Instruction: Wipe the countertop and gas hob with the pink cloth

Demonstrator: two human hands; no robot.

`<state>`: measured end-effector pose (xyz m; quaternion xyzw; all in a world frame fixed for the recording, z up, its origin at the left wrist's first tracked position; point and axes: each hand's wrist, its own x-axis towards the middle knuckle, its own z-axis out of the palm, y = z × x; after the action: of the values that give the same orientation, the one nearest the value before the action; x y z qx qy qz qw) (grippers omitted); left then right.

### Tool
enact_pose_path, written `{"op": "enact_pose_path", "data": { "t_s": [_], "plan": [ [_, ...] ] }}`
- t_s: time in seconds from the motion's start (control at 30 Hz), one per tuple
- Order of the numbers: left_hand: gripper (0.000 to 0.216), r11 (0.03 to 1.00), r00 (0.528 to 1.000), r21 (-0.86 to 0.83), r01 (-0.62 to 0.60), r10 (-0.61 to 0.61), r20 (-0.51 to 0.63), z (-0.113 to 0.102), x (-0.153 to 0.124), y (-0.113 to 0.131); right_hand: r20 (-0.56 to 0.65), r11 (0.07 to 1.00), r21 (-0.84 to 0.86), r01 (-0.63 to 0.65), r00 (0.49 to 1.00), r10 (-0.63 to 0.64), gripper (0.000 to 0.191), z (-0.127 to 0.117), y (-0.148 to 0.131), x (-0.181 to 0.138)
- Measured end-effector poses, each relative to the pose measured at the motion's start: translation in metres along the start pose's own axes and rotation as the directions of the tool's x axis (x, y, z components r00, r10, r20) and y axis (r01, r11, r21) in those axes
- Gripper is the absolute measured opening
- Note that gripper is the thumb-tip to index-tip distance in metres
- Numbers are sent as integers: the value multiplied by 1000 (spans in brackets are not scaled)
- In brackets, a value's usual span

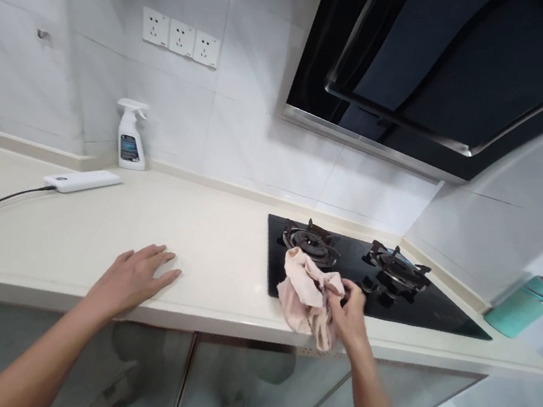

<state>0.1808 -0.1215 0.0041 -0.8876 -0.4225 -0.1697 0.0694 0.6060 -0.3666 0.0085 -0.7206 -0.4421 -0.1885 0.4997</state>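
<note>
My right hand [350, 312] is closed on a crumpled pale pink cloth [307, 289], which lies over the front left corner of the black glass gas hob [439, 304]. The cloth hangs a little over the counter's front edge. My left hand [135, 275] rests flat on the cream countertop [225, 244], fingers stretched out and holding nothing, well to the left of the hob. Two burner grates sit on the hob, the left burner [311, 239] just behind the cloth and the right burner [398, 265] further along.
A white spray bottle [131, 135] stands against the tiled wall at the back left. A white power bank [81, 180] with a black cable lies nearby. A teal flask [524, 306] lies at the right end. A black range hood [451, 74] hangs overhead.
</note>
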Motion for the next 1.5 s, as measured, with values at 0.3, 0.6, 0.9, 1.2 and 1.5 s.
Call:
{"op": "enact_pose_path", "data": {
  "t_s": [0.3,0.6,0.9,1.2,1.5],
  "plan": [
    [61,998,998,-42,53,-54,-14,2,-1,3,424,923,-249,292,890,-167,47,16,-6,3],
    [50,999,996,-39,28,-31,-84,10,-3,3,529,820,-231,523,775,-345,47,58,-62,-15],
    [50,1000,989,-23,-19,15,-144,23,-8,-4,678,801,-265,536,695,-241,40,160,-107,57],
    [51,1000,966,-14,-25,21,-259,43,-10,-16,644,823,-359,440,755,-123,45,246,-99,117],
    [49,996,967,-82,19,-39,-252,32,-3,-15,696,849,-357,390,717,-38,53,273,-103,148]
  ]
}}
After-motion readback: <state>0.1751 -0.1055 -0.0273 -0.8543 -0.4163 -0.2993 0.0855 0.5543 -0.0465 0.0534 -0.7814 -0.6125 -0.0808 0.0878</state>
